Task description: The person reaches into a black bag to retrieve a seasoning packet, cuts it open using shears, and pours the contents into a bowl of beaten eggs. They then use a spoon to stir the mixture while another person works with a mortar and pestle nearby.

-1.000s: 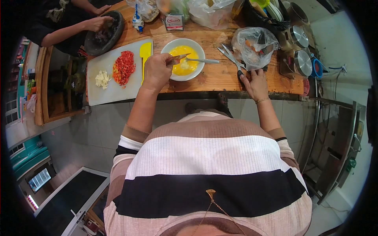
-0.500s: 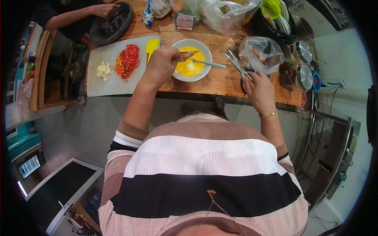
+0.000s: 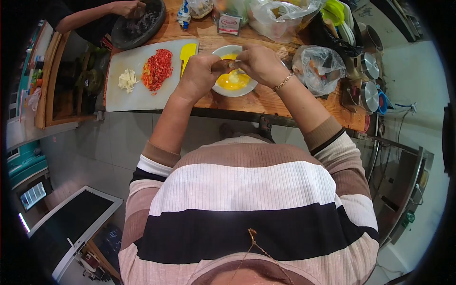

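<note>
Presently both hands, left hand (image 3: 198, 76) and right hand (image 3: 259, 64), meet closed on a small brown item (image 3: 223, 65) over the white bowl (image 3: 247, 88) of yellow liquid on the table (image 3: 285, 102).

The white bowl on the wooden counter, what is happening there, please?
A person holds both hands over the white bowl of beaten yellow egg. The left hand and right hand meet above it, fingers pinching something small; what it is cannot be told. Beside it, a cutting board carries chopped red chili. Another person's hand works a dark stone mortar.
</note>
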The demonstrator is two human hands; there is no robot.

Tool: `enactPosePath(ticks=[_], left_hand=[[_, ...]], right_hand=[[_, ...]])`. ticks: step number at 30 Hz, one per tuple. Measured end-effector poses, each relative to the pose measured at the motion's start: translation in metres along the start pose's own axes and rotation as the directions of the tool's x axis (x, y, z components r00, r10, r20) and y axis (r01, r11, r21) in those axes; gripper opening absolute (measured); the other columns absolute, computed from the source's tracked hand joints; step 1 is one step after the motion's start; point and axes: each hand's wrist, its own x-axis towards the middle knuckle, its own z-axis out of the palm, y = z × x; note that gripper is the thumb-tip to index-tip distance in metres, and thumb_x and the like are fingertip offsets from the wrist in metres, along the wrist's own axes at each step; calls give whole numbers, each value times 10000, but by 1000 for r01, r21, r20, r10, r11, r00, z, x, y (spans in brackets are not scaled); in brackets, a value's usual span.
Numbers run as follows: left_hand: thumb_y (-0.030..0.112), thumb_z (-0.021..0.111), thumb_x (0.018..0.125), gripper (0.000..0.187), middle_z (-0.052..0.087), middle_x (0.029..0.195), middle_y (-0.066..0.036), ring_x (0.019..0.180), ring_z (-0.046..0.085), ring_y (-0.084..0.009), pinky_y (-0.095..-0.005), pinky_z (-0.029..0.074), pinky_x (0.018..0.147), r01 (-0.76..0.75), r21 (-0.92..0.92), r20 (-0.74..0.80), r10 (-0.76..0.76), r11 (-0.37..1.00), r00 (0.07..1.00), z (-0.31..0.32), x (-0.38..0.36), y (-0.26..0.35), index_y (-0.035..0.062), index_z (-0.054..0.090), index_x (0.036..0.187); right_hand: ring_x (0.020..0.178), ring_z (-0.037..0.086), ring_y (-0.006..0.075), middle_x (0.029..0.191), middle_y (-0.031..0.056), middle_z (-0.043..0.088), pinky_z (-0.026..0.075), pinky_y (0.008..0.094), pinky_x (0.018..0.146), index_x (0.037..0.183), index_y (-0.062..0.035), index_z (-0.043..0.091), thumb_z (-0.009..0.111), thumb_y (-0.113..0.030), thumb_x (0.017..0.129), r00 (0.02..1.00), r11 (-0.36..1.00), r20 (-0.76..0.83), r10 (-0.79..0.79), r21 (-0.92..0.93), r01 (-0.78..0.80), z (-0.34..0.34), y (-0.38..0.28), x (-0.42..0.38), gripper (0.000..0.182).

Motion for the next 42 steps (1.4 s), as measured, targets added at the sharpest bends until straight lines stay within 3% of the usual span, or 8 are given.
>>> enactPosePath(ticks=[12, 21, 24, 27, 33, 36, 39, 42], left_hand=[[-2, 724, 728, 146, 675, 798, -145, 727, 670, -233, -317, 513, 664, -38, -5, -14, 38, 999, 999, 6, 2, -1, 2, 695, 871], [-35, 700, 714, 159, 670, 815, -165, 711, 662, -260, -326, 509, 651, -39, -2, 11, 39, 999, 999, 7, 3, 2, -7, 687, 871], [-30, 711, 699, 180, 664, 802, -170, 716, 663, -269, -330, 509, 651, -46, 13, 16, 46, 999, 999, 7, 3, 1, -17, 681, 876], [-31, 715, 691, 186, 656, 785, -170, 721, 663, -273, -331, 508, 652, -46, 36, 25, 45, 998, 999, 5, 4, 1, -24, 677, 873], [-33, 722, 689, 187, 656, 786, -171, 718, 662, -272, -331, 509, 657, -32, 45, 10, 32, 998, 999, 6, 2, -5, -28, 674, 870], [-35, 722, 692, 197, 666, 801, -167, 723, 666, -268, -332, 512, 660, -10, 17, 22, 10, 1000, 1000, 4, 3, -4, -26, 676, 883], [-42, 719, 690, 210, 672, 814, -164, 731, 669, -265, -333, 516, 662, 3, 11, 31, -3, 1000, 1000, 3, 3, -2, -24, 678, 895], [-48, 715, 682, 225, 676, 823, -163, 733, 671, -264, -331, 519, 665, 4, -34, 20, -3, 999, 1000, 5, 4, -1, -24, 680, 903]], right_hand=[[810, 605, 298, 877, 106, 580, 479, 401, 705, 862, -73, 703, 668, -189, 799, 986, 999, -166, -32, -2, 32, 10, -3, -15, 136], [901, 601, 295, 926, 107, 581, 487, 423, 760, 903, -135, 727, 632, -266, 811, 989, 998, -140, 50, -28, -54, 14, -2, -18, 187], [903, 597, 297, 929, 108, 580, 489, 424, 758, 904, -137, 729, 636, -256, 800, 992, 992, 29, 122, -13, -122, 9, -6, -14, 183], [897, 595, 299, 926, 108, 581, 488, 424, 761, 906, -142, 730, 641, -244, 794, 977, 994, -198, 82, -49, -94, 15, -3, -15, 176], [906, 591, 294, 925, 107, 583, 483, 417, 773, 907, -145, 733, 638, -216, 797, 990, 997, -115, 76, -19, -79, 17, -3, -13, 162], [902, 591, 294, 909, 108, 578, 483, 416, 763, 898, -146, 734, 634, -201, 790, 962, 997, -264, 68, -24, -77, 16, -3, -13, 158], [887, 588, 292, 895, 103, 569, 482, 412, 751, 876, -139, 730, 633, -182, 774, 990, 999, -135, 43, 18, -41, 21, -1, -14, 147], [869, 584, 291, 889, 101, 561, 480, 409, 746, 866, -134, 727, 631, -166, 766, 955, 996, -285, 82, -2, -86, 20, 2, -12, 143]])
